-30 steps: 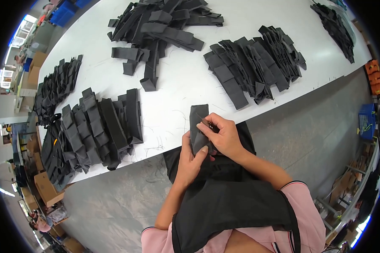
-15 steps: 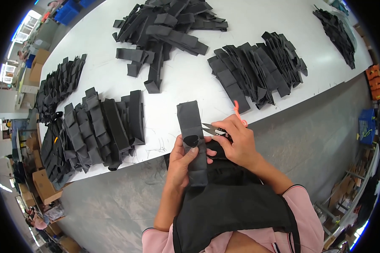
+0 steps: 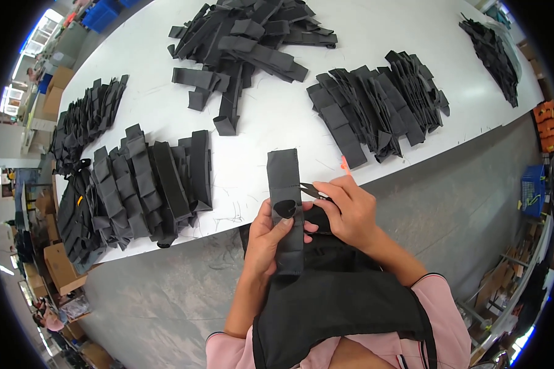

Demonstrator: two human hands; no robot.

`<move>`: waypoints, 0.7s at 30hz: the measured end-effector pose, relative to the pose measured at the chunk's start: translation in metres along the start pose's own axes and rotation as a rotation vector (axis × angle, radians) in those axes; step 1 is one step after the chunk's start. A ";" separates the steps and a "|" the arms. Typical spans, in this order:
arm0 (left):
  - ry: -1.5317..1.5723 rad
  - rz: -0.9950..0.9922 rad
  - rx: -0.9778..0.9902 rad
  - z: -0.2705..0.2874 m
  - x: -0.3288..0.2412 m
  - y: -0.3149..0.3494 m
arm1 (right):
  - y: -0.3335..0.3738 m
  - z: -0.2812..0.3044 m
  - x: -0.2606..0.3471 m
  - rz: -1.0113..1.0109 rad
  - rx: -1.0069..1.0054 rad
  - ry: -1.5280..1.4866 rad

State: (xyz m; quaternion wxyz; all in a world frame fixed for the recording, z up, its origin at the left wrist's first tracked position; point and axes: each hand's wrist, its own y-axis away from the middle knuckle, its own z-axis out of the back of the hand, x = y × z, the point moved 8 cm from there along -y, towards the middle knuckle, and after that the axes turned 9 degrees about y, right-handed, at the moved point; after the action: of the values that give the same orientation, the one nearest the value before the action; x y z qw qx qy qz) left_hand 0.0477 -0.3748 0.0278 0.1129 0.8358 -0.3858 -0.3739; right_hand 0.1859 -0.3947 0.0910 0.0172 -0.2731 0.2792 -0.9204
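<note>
My left hand (image 3: 267, 238) is closed around a dark grey fabric strip (image 3: 283, 175), held upright just in front of the table edge. Its thumb presses on the strip beneath a rounded black patch (image 3: 284, 208). From the right, my right hand (image 3: 354, 212) grips a pair of thread snips (image 3: 311, 190) with an orange cord (image 3: 345, 163). The blade tips reach the strip's right edge, slightly above the patch. Whether a thread lies between the blades is too small to tell. The fingers cover most of the snips' handle.
On the white table (image 3: 406, 27) lie a loose heap of similar strips (image 3: 252, 46), stacked rows at right (image 3: 375, 114) and left (image 3: 144, 184), and a smaller row (image 3: 89, 123). A dark bundle (image 3: 492, 58) rests far right. Cut threads (image 3: 228, 215) litter the front edge.
The strip and my left hand have shifted slightly right. The snips' blades, seen spread before, now appear closer together at the strip's edge, and my right hand has turned a little.
</note>
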 end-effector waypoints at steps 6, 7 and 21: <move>-0.012 -0.002 0.016 0.001 -0.002 -0.001 | -0.007 0.000 0.001 -0.077 0.042 -0.084; -0.020 0.005 0.031 -0.001 -0.001 -0.001 | -0.008 0.000 0.000 -0.104 0.036 -0.108; -0.114 0.026 -0.015 0.006 0.005 -0.005 | -0.016 -0.019 0.013 0.106 0.154 -0.006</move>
State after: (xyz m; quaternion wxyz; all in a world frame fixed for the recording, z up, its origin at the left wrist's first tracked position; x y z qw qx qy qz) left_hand 0.0487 -0.3745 0.0179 0.1019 0.8072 -0.3996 -0.4223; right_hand 0.1668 -0.3742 0.0928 0.0879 -0.2587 0.2215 -0.9361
